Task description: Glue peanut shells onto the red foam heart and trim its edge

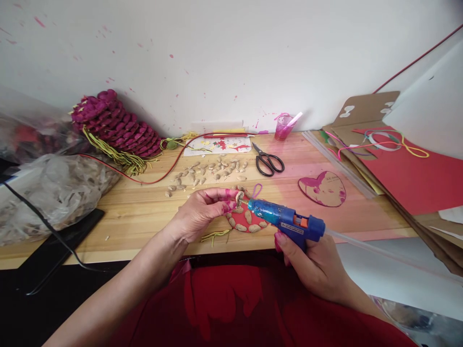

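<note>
Left hand (197, 212), centre of frame: thumb and forefinger pinched together on a shell (239, 198). Right hand (320, 270), lower right of centre: fingers wrapped around the handle of a blue glue gun (269, 212), nozzle at the shell; contact cannot be determined. A red piece (241, 220) bearing shells lies below the nozzle, near the front edge of the table (141, 217). Containers: pink-stained cup (282, 129), upper right of centre, holding a white stick (295, 119); plastic bag (61, 185), left, holding brownish pieces. Bare wood shows left of the left hand. Gun label (292, 228) and print on the cardboard heart (331, 190), right: illegible.
</note>
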A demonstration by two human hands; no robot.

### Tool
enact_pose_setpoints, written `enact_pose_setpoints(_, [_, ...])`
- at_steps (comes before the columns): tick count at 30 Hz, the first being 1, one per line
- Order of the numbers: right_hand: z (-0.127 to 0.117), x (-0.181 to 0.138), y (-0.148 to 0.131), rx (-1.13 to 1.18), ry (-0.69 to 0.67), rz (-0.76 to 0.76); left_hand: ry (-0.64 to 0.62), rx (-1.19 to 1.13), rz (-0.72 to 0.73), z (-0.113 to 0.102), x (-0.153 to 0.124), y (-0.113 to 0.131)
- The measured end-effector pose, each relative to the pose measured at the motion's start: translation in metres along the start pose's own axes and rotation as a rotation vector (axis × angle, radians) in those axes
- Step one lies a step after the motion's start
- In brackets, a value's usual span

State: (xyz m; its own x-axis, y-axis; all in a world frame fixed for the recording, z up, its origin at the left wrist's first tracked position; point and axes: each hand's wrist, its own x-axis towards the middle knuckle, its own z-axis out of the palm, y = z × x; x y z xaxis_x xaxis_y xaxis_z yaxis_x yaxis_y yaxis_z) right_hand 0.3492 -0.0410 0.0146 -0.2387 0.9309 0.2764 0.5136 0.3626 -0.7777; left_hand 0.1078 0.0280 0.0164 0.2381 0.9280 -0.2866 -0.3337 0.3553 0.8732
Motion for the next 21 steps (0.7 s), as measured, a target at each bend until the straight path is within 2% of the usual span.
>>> enact_pose_setpoints(5, [-0.0004,-0.0008,-0.0012,-0.103,-0.003,-0.025,0.004,-0.002,0.018,0.0009,-0.0014,0.0003])
enact_pose_setpoints(15, [0.0008,0.0046,-0.0059,-0.207,0.029,-0.172,0.014,0.017,0.023,-0.0010,-0.0013,-0.0006])
enact_pose_setpoints(21, [0.0014,0.0044,-0.0083,-0.185,0.014,-0.162,0.023,0.013,0.025,-0.0001,-0.0025,0.0002])
